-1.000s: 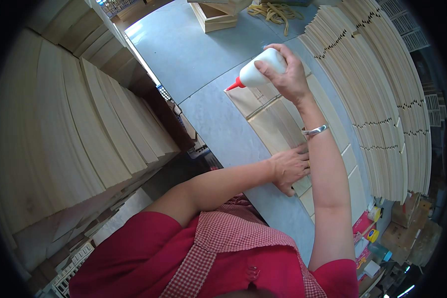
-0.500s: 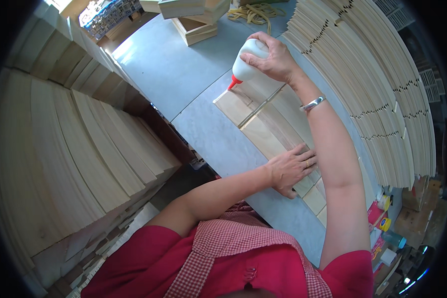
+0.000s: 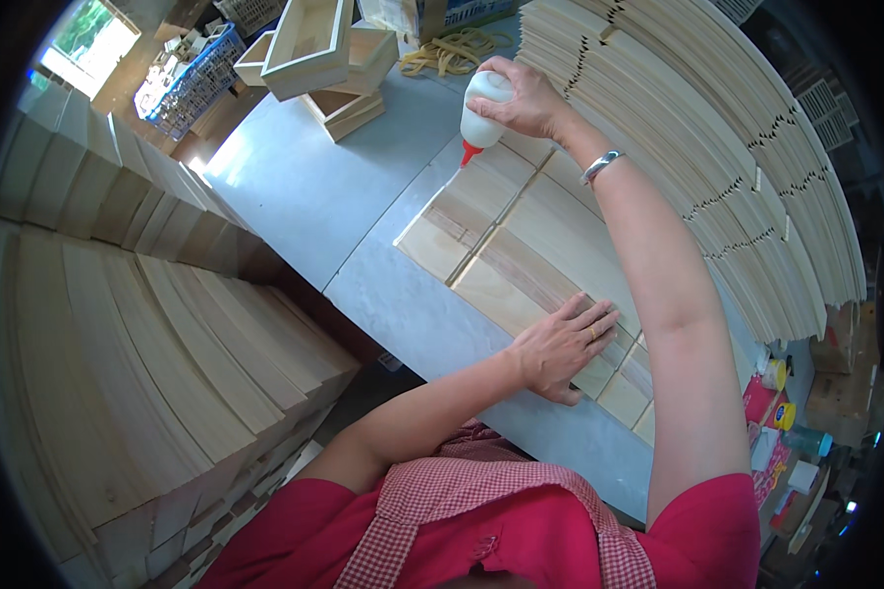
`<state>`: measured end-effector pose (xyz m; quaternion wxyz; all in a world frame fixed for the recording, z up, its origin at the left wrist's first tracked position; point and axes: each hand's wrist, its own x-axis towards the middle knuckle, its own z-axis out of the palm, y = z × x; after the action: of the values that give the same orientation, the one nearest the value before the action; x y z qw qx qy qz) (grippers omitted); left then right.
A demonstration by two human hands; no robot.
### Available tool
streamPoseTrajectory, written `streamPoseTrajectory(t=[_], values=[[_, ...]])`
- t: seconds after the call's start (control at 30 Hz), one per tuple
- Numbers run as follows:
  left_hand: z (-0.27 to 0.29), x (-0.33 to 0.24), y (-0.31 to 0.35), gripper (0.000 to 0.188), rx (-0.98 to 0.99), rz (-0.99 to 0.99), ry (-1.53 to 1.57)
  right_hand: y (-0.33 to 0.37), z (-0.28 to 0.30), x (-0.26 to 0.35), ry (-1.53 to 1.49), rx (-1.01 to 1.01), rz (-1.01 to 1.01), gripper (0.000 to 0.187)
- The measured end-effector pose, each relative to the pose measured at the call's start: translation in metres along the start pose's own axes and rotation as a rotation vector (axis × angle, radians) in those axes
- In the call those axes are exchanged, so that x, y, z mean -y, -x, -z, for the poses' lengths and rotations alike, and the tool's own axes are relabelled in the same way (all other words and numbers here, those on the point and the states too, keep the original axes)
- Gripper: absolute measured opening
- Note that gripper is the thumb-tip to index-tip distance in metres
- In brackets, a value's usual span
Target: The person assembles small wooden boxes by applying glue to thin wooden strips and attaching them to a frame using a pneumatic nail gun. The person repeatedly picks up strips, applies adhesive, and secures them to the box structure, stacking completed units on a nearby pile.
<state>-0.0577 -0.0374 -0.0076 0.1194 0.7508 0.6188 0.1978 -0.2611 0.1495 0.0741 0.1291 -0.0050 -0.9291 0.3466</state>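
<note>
My right hand is wrapped round a white squeeze glue bottle, tipped so that its red nozzle points down at the far-left end of some pale wooden boards. The boards lie flat, side by side, on the grey tabletop, with narrow dark seams between them. A whitish line of glue runs along their end edge, up to near the nozzle. Flat on the boards' nearer part rests my left hand, fingers stretched out, holding nothing.
Tall stacks of thin boards with notched edges stand on the right. More stacked wood fills the left. At the back are open wooden boxes, yellowish bands and a blue basket. Small bottles sit at right.
The bottle has moved along the boards' end edge, away from the near corner, and the glue line behind it is longer. My left hand stays on the boards. The whole view has shifted.
</note>
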Motion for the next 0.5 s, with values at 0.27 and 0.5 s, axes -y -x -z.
streamPoseTrajectory(t=[0.27,0.5], values=[[0.004,-0.001,-0.002,0.102,0.023,0.008,-0.002,-0.010,0.018,-0.013,0.081,-0.009,-0.009,0.052],[0.005,-0.001,-0.004,0.102,0.035,0.011,0.003,-0.018,0.027,-0.034,0.082,-0.079,0.003,0.053]])
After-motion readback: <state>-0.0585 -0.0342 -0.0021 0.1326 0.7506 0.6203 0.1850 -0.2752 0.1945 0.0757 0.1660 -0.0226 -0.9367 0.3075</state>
